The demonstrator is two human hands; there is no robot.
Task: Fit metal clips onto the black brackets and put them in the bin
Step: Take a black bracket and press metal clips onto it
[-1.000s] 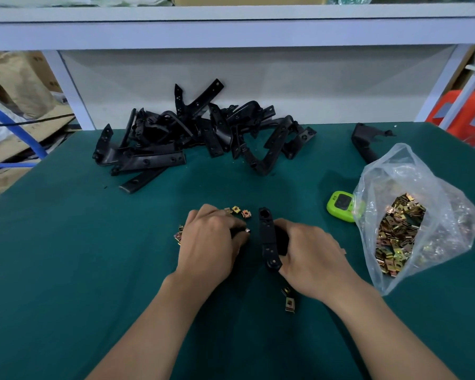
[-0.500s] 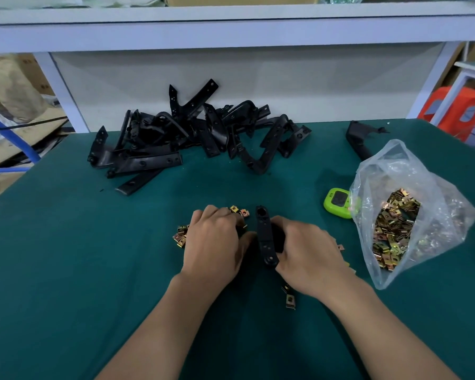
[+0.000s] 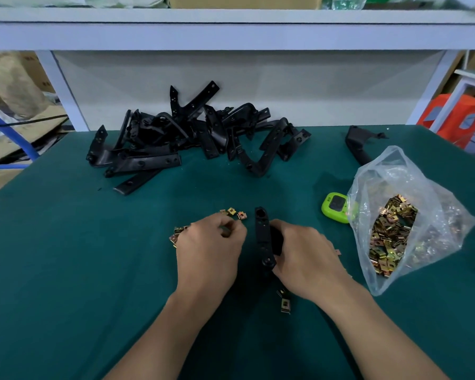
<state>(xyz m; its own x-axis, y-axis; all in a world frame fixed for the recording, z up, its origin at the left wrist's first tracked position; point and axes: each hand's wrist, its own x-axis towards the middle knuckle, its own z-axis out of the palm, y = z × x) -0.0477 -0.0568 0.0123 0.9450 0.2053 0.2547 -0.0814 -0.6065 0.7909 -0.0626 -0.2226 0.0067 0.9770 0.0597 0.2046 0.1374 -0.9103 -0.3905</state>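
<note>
My right hand (image 3: 305, 256) grips a black bracket (image 3: 263, 237) that stands on edge on the green table, its long side pointing away from me. My left hand (image 3: 209, 248) sits just left of the bracket with its fingers curled over loose brass-coloured metal clips (image 3: 233, 213); whether it pinches one is hidden. More clips (image 3: 177, 234) peek out at its left side, and two clips (image 3: 284, 301) lie near my right wrist. A heap of black brackets (image 3: 192, 135) fills the far middle of the table.
A clear plastic bag (image 3: 412, 215) full of clips lies open at the right. A green timer (image 3: 336, 207) sits beside it. One single black bracket (image 3: 358, 145) lies at the far right. A white shelf frame (image 3: 231, 31) spans the back. No bin shows.
My left hand has drawn slightly left, away from the bracket, leaving a gap between them. The right hand keeps the bracket in place.
</note>
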